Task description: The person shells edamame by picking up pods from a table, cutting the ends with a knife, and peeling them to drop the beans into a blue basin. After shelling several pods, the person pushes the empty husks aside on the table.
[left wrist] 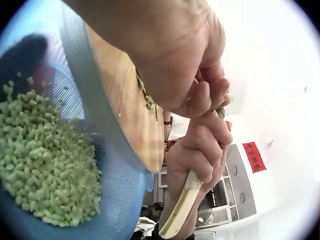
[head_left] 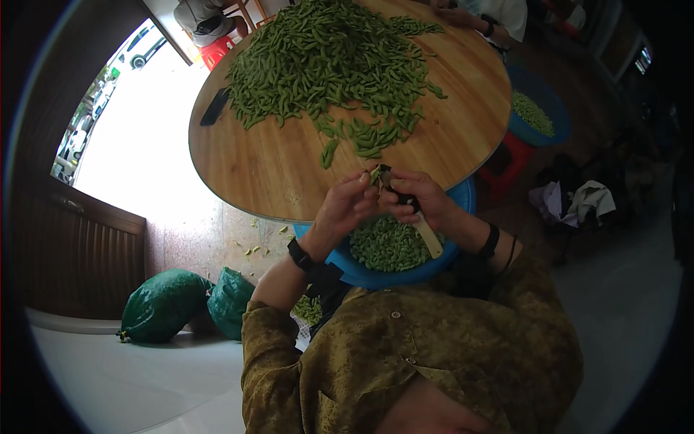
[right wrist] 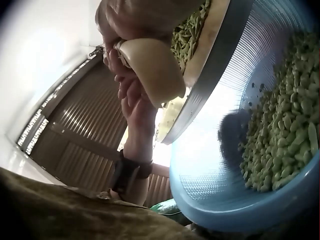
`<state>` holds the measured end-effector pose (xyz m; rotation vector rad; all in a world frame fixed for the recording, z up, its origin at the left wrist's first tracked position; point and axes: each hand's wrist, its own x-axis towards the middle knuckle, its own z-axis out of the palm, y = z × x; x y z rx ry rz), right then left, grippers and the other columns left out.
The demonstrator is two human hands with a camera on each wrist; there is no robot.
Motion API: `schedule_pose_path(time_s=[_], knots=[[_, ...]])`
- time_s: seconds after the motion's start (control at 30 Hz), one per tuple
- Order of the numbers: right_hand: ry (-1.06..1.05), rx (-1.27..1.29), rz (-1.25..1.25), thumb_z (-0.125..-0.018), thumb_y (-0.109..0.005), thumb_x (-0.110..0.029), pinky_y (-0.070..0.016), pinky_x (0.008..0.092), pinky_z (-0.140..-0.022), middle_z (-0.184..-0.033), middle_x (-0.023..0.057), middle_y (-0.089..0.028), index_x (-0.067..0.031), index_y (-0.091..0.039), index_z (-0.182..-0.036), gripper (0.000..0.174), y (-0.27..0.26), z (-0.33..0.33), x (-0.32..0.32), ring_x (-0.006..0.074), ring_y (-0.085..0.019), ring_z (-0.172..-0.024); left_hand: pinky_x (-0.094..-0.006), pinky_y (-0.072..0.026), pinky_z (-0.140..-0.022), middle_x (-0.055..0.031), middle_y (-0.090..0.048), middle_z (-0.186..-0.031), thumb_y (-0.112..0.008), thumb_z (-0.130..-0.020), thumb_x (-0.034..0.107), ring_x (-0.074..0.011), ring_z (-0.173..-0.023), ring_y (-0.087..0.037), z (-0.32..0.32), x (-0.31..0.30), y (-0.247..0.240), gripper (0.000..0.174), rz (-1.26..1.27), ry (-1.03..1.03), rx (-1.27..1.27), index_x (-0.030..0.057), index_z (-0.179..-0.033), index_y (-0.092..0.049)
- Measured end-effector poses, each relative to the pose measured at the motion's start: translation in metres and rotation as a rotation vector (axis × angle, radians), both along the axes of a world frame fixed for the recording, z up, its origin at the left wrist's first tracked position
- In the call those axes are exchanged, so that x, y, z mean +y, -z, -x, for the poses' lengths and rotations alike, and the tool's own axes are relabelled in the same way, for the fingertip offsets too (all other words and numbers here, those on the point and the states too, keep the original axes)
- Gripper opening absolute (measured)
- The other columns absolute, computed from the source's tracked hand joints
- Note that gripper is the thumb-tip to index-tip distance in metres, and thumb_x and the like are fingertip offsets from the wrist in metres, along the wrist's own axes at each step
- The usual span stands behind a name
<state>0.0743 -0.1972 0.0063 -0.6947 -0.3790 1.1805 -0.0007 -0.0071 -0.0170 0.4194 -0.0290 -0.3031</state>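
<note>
Over the front edge of the round table, my left hand [head_left: 344, 204] pinches a green bean pod [head_left: 374, 174] between thumb and fingers. My right hand [head_left: 428, 197] grips a tool with a cream-coloured handle [head_left: 428, 237], its working end meeting the pod at the fingertips, mostly hidden by the fingers. In the left wrist view the handle [left wrist: 181, 212] sticks out below the curled right fingers. Beneath both hands a blue perforated basket [right wrist: 210, 200] holds many shelled green beans [left wrist: 47, 165]. A large heap of unshelled pods [head_left: 325, 58] covers the far part of the table.
The wooden table [head_left: 253, 173] has a dark phone-like object [head_left: 215, 107] at its left. Another person [head_left: 499, 18] sits across at the right, near a second blue basin [head_left: 553, 119] on a red stool [head_left: 510, 163]. Green sacks [head_left: 163, 304] lie on the floor at left.
</note>
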Motion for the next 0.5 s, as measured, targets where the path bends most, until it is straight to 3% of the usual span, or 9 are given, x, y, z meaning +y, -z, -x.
schedule_pose_path(time_s=[0.03, 0.1, 0.13, 0.2, 0.23, 0.3, 0.43, 0.5], knots=[[0.033, 0.069, 0.019, -0.098, -0.045, -0.016, -0.0349, 0.0166, -0.041, -0.082, 0.0022, -0.054, -0.0057, -0.054, -0.113, 0.021, 0.001, 0.0, 0.0, 0.005, -0.044, -0.055, -0.0234, -0.0403, -0.049, -0.0016, -0.057, -0.076, -0.059, -0.09, 0.009, -0.0106, -0.054, -0.049, -0.001, -0.004, -0.004, 0.023, 0.0, -0.001, -0.001, 0.0049, -0.113, -0.057], [0.019, 0.076, 0.045, -0.098, -0.045, -0.017, -0.0351, 0.0163, -0.041, -0.082, 0.0023, -0.054, -0.0061, -0.053, -0.114, 0.021, 0.008, -0.004, -0.001, 0.0049, -0.044, -0.055, -0.0291, -0.0447, -0.05, -0.0044, -0.055, -0.071, -0.068, -0.084, 0.008, -0.013, -0.056, -0.054, -0.001, -0.013, -0.016, 0.019, -0.779, -0.436, -0.096, 0.0062, -0.1, -0.06], [0.005, 0.082, 0.069, -0.098, -0.045, -0.017, -0.0352, 0.016, -0.041, -0.082, 0.0024, -0.054, -0.0066, -0.053, -0.115, 0.021, 0.009, -0.005, -0.002, 0.0048, -0.044, -0.055, -0.0291, -0.0447, -0.05, -0.0044, -0.055, -0.071, -0.068, -0.084, 0.008, -0.013, -0.056, -0.054, 0.001, -0.012, -0.022, 0.019, -0.778, -0.436, -0.095, 0.0062, -0.1, -0.06], [-0.007, 0.11, 0.062, -0.098, -0.045, -0.017, -0.0353, 0.0158, -0.041, -0.083, 0.0024, -0.053, -0.0072, -0.052, -0.117, 0.022, 0.009, -0.004, -0.002, 0.0047, -0.044, -0.055, -0.0324, -0.0464, -0.052, -0.0065, -0.055, -0.071, -0.074, -0.078, 0.008, -0.0179, -0.06, -0.059, 0.007, -0.004, -0.034, 0.024, -1.805, -0.646, -0.508, 0.0021, -0.097, -0.06], [-0.019, 0.132, 0.054, -0.098, -0.045, -0.017, -0.0354, 0.0155, -0.041, -0.084, 0.0025, -0.053, -0.0079, -0.051, -0.118, 0.022, 0.009, -0.004, -0.001, 0.0046, -0.043, -0.056, -0.0324, -0.0464, -0.052, -0.0065, -0.055, -0.071, -0.074, -0.078, 0.008, -0.0179, -0.06, -0.059, 0.006, -0.002, -0.039, 0.024, -1.805, -0.647, -0.507, 0.0021, -0.097, -0.06], [-0.062, 0.166, 0.019, -0.098, -0.046, -0.018, -0.0354, 0.0152, -0.041, -0.084, 0.0025, -0.053, -0.0086, -0.049, -0.119, 0.023, 0.015, -0.009, -0.001, 0.0043, -0.043, -0.056, -0.0366, -0.0461, -0.051, -0.0122, -0.055, -0.071, -0.071, -0.078, 0.011, -0.0285, -0.061, -0.06, 0.004, 0.003, -0.047, 0.019, -1.978, -0.707, -0.948, 0.0004, -0.088, -0.059], [-0.118, 0.25, -0.04, -0.098, -0.046, -0.018, -0.0355, 0.015, -0.041, -0.085, 0.0021, -0.051, -0.0096, -0.048, -0.12, 0.024, 0.014, -0.007, -0.003, 0.0037, -0.042, -0.057, -0.039, -0.0455, -0.05, -0.0116, -0.053, -0.068, -0.072, -0.078, 0.011, -0.0306, -0.062, -0.059, 0.005, 0.005, -0.044, 0.017, -2.108, -0.753, -1.052, 0.0015, -0.083, -0.058], [-0.13, 0.265, -0.068, -0.098, -0.046, -0.019, -0.0353, 0.0149, -0.041, -0.084, 0.0019, -0.05, -0.01, -0.048, -0.119, 0.022, 0.009, -0.003, -0.004, 0.0037, -0.042, -0.057, -0.0378, -0.0447, -0.049, -0.0115, -0.054, -0.067, -0.071, -0.078, 0.01, -0.0305, -0.059, -0.058, 0.005, 0.006, -0.05, 0.017, -1.956, -0.765, -1.064, 0.0015, -0.077, -0.056]])
